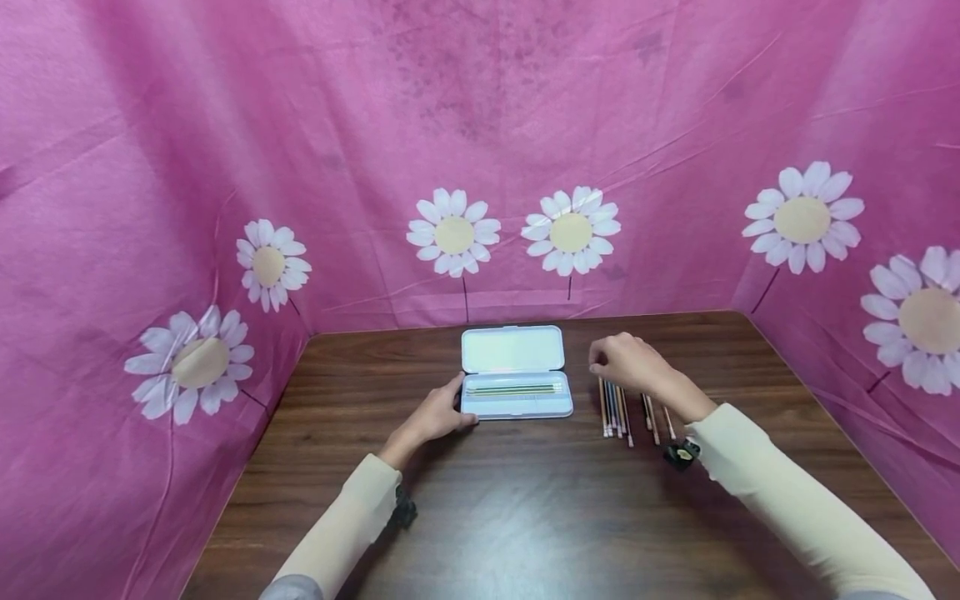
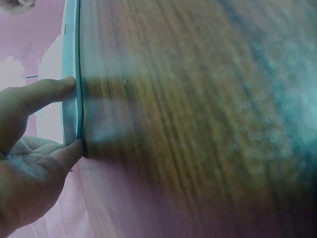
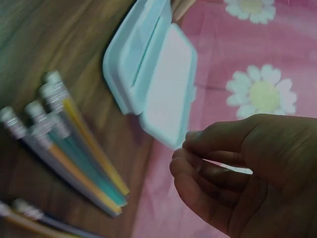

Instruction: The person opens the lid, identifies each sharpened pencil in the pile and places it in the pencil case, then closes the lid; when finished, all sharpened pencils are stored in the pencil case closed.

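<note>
A white pencil case [image 1: 517, 407] lies with its lid [image 1: 512, 349] raised at the back. Several pencils [image 1: 513, 389] lie lengthwise in its tray. My left hand [image 1: 438, 414] holds the case by its left end; the left wrist view shows the thumb [image 2: 57, 90] and a finger against its edge. My right hand [image 1: 630, 362] hovers right of the case, above loose pencils [image 1: 617, 412]. Thumb and fingertips are loosely curled together in the right wrist view, with nothing visible between them. Eraser ends of those pencils point towards me; their far ends are hidden in the head view.
Another small group of pencils [image 1: 652, 421] lies further right, partly under my right forearm. The brown wooden table [image 1: 510, 500] ends at a pink cloth [image 1: 360, 250] with white flowers, which hangs along the back and sides.
</note>
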`<state>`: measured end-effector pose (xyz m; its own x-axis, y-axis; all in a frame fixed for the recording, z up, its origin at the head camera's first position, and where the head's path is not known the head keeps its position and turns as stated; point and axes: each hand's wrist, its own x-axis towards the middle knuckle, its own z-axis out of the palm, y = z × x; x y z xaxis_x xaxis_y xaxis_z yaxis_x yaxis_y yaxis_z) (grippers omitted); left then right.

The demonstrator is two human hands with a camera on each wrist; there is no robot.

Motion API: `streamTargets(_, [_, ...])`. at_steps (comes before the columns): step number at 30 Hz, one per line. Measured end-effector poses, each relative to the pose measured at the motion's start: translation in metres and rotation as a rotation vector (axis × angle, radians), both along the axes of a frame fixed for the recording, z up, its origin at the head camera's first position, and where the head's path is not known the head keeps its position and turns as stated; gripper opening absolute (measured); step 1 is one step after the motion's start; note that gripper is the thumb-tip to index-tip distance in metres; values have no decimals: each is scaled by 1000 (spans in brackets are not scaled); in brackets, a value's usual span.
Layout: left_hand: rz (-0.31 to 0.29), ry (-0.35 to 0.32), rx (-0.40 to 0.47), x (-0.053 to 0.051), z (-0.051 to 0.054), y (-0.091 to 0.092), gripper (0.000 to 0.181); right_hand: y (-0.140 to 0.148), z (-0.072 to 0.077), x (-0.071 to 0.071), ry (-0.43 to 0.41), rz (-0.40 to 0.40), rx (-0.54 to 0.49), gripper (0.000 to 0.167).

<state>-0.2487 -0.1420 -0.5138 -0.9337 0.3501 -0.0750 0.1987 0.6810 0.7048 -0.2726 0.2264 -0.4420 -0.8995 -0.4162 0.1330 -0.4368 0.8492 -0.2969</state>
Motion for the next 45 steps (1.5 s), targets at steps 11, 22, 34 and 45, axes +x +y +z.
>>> streamTargets(11, [4,-5,-3,-1,1,0,96,30,-40,-5,-66,-112,-31,10])
streamTargets(22, [6,-21,14,2,3,0,95,36,-53,0,-162,-220,-103,22])
streamTargets(34, [5,-23,20,2,3,0,95,54,-86,-23,-155,-289,-85,26])
streamTargets(45, [3,-28,11,2,3,0,96,53,-91,-30,-240,-345,-53,16])
